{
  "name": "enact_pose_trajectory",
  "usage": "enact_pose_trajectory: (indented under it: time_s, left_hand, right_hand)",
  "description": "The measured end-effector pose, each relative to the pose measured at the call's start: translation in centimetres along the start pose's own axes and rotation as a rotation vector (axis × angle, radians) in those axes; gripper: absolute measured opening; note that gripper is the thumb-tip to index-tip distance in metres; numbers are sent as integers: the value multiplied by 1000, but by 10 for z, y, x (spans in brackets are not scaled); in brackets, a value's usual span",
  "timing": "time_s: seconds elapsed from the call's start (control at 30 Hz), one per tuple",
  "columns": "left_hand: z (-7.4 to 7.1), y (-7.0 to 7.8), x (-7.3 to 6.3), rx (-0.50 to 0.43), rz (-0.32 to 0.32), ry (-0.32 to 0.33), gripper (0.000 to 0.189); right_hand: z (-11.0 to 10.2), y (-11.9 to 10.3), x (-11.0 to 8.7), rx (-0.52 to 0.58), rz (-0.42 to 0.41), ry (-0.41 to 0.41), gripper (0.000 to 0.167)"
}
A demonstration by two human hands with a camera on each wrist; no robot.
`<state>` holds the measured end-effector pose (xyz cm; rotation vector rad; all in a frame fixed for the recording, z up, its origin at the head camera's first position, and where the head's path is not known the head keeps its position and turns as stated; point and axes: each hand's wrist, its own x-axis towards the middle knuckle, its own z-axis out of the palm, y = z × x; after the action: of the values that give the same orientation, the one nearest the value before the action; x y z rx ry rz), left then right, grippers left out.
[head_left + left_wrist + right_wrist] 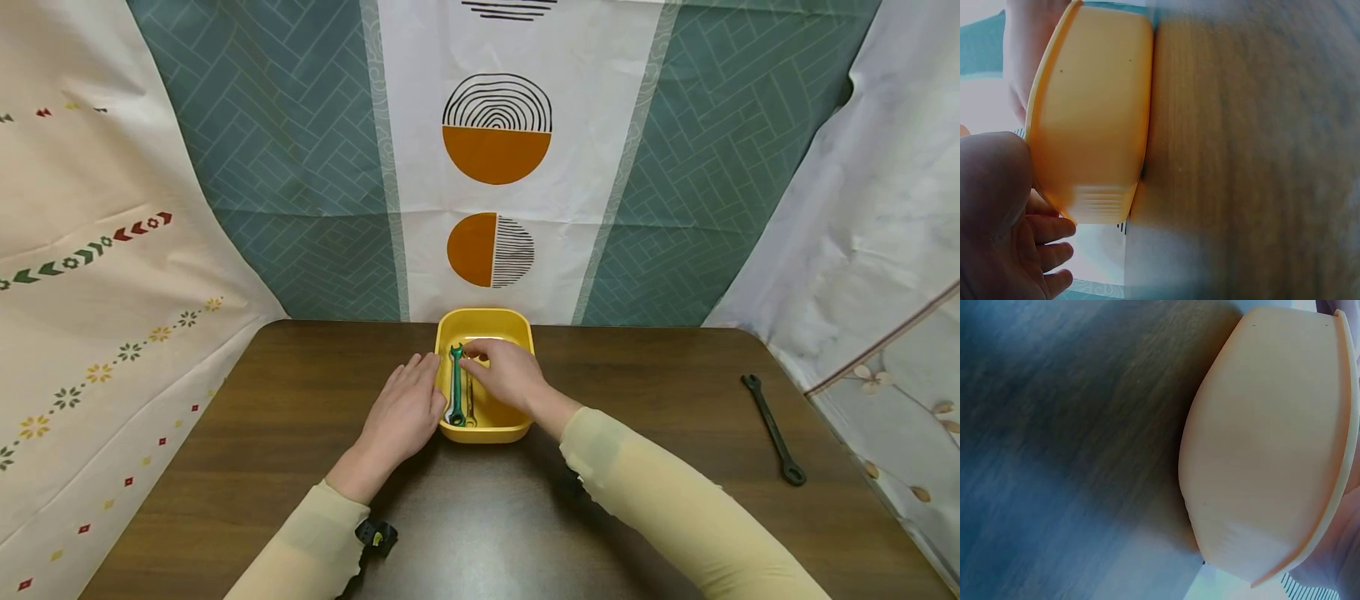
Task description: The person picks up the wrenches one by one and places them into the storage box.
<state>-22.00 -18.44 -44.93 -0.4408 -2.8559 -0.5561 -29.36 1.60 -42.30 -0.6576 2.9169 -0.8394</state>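
Note:
A yellow tray [495,435] stands at the far middle of the table. Along its left side lie a green open-end wrench [457,387], a silvery wrench [450,408] partly hidden beneath it, and a small brass-coloured wrench [470,408]. My right hand [506,372] reaches over the right rim, thumb and fingers pinching the upper end of the small wrench. My left hand [405,406] rests with extended fingers against the left rim. In the left wrist view, the left hand [997,206] is beside the tray wall [1094,106]; the right wrist view shows mostly the tray's outside [1266,437].
A dark wrench [772,429] lies by itself near the right edge of the brown wooden table [300,400]. Patterned cloth [300,167] hangs behind the table and along both sides.

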Motion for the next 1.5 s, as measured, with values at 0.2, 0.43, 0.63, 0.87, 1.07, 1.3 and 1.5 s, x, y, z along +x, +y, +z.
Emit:
enact_pose_trajectory:
  time_s: [0.2, 0.43, 0.63, 0.87, 1.07, 1.3, 1.5]
  left_hand:
    - [-1, 0, -1, -11, -7, -3, 58]
    - [0, 0, 0, -10, 4, 8, 57]
    - [-1, -1, 0, -8, 6, 7, 57]
    - [0, -1, 0, -14, -3, -2, 59]
    - [0, -1, 0, -15, -9, -9, 59]
    - [0, -1, 0, -16, -6, -7, 58]
    - [-1, 0, 0, -16, -14, -13, 58]
  right_hand:
    - [-2, -1, -4, -71, -20, 25, 42]
    - [-3, 0, -9, -148, -72, 38, 45]
    - [-4, 5, -14, -239, -138, 61, 48]
    - [-6, 10, -20, -324, -196, 71, 61]
    - [-7, 16, -22, -381, -206, 61, 68]
    - [-10, 24, -28, -429, -215, 64, 69]
    - [-13, 32, -33, -441, -239, 92, 69]
